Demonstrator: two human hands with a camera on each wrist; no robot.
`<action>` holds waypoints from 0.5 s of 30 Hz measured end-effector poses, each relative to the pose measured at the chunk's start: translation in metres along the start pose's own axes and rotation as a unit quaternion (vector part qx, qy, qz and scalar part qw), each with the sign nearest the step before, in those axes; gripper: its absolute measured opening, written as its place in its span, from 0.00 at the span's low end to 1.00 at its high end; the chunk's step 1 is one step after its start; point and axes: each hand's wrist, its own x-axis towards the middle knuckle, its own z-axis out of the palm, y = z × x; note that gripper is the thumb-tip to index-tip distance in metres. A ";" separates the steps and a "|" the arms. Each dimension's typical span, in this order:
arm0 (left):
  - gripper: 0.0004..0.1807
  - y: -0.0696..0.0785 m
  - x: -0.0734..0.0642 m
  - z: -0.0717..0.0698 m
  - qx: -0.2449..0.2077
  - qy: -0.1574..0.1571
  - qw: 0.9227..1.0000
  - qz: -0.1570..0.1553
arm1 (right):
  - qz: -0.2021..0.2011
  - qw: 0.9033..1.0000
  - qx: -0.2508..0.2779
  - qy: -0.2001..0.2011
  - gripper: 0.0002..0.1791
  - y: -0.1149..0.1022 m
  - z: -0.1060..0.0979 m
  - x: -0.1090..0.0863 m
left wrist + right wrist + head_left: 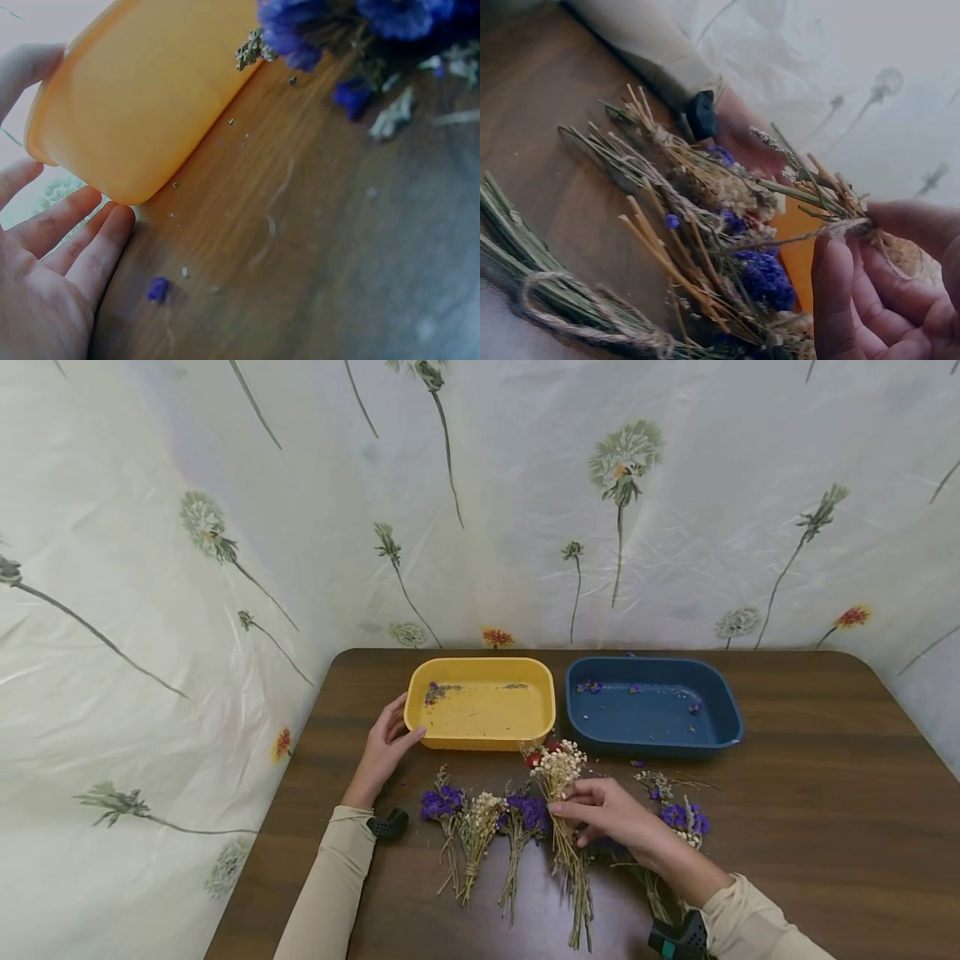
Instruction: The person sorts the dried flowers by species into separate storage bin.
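The right hand (611, 814) grasps a dried bunch (558, 768), thumb and fingers pinching its stems; the bunch has small cream blooms, with red ones at its top left. In the right wrist view, twine (847, 227) binds those stems at the fingertips, and a loose strand of it runs off to the left. The left hand (382, 756) is unclenched: its thumb touches the front left corner of the yellow tray (480, 744), and its extended fingers rest along the outside of the wall.

Between the hands, three bunches lie side by side on the worktop (810, 827), heads toward the trays: a purple bunch (442, 802) at the left, a cream bunch (480, 818) tied with twine in the middle, and a second purple bunch (525, 814) nearest the held one. More stems show beneath the held bunch. Purple and pale flowers (684, 817) lie on the other side of the right hand, partly hidden by the forearm.

The yellow tray contains dark and purplish scraps, mostly toward its far left. Just right of it is the blue tray (652, 747), scattered with purple petals and pale specks. A small purple petal (157, 289) lies near the left hand.

Each wrist wears a black device (388, 827) beside a beige sleeve (330, 868). Behind the worktop hangs a pale sheet (510, 485) printed with dandelions.
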 end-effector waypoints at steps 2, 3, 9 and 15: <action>0.39 0.000 0.000 0.000 -0.001 0.000 1.000 -0.001 | -0.008 1.000 -0.008 -0.002 0.16 -0.002 -0.001 0.001; 0.39 0.000 0.000 0.000 -0.002 0.000 1.000 -0.001 | -0.011 1.000 -0.013 -0.002 0.16 -0.004 -0.001 0.001; 0.39 0.002 0.000 0.000 -0.011 -0.002 1.000 -0.006 | -0.022 0.999 -0.033 0.000 0.21 -0.014 -0.005 0.005; 0.39 0.004 -0.001 0.000 -0.008 0.001 1.000 -0.012 | -0.028 0.999 -0.034 0.000 0.31 -0.020 -0.011 0.013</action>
